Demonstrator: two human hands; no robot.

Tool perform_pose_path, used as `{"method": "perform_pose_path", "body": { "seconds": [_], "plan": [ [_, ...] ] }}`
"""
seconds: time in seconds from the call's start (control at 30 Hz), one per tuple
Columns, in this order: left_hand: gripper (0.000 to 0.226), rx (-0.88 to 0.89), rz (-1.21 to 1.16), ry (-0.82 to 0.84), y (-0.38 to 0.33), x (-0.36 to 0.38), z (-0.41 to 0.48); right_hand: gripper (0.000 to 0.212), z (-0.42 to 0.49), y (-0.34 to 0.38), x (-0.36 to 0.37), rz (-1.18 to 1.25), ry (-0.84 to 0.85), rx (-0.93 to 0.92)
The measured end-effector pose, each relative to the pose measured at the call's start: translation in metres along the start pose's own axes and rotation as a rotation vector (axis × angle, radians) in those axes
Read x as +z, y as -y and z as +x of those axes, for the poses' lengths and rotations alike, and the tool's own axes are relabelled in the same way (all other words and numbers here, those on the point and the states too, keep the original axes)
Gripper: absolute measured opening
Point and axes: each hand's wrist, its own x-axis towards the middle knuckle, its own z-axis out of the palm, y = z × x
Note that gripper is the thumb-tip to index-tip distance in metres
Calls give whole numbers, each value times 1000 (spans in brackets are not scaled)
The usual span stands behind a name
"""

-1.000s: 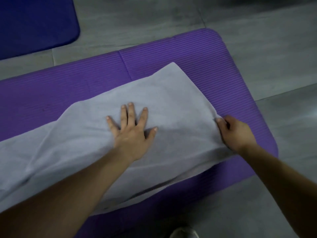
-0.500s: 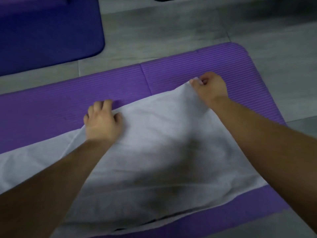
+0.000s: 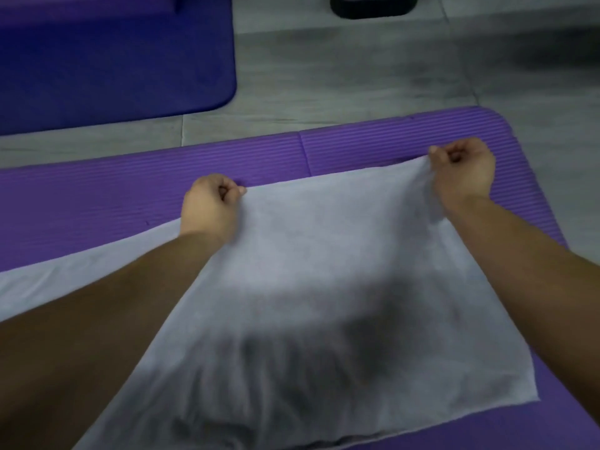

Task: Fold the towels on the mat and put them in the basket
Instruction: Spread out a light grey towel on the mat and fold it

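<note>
A pale grey towel (image 3: 324, 261) lies spread over the purple ribbed mat (image 3: 97, 196). My left hand (image 3: 211, 206) pinches the towel's far edge near the middle of the mat, fingers curled. My right hand (image 3: 462, 168) pinches the far right corner of the same edge and lifts it slightly off the mat. The edge runs taut between both hands. The towel's left part trails out of view under my left forearm. No basket is in view.
A dark blue mat (image 3: 113, 60) lies on the grey tiled floor (image 3: 357, 76) at the far left. A black object (image 3: 373, 6) stands at the top edge. The purple mat's rounded corner is just right of my right hand.
My left hand went from flat on the towel to pinching its far edge. My right hand moved from the near right side to the far right corner and now pulls the edge taut.
</note>
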Motion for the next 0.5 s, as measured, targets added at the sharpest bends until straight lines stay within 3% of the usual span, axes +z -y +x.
{"method": "perform_pose_path", "body": {
  "seconds": [0.13,0.3,0.37,0.5],
  "plan": [
    [12,73,-43,11,-17,15,9,23,13,-3,-6,1,-10,52],
    [28,153,370,152,3,-4,7,13,16,-2,-9,-60,206,97],
    [22,163,424,196,11,-13,9,19,19,-3,-10,-33,140,101],
    [12,150,273,158,15,-20,16,30,16,-2,-1,-122,61,122]
  ]
}}
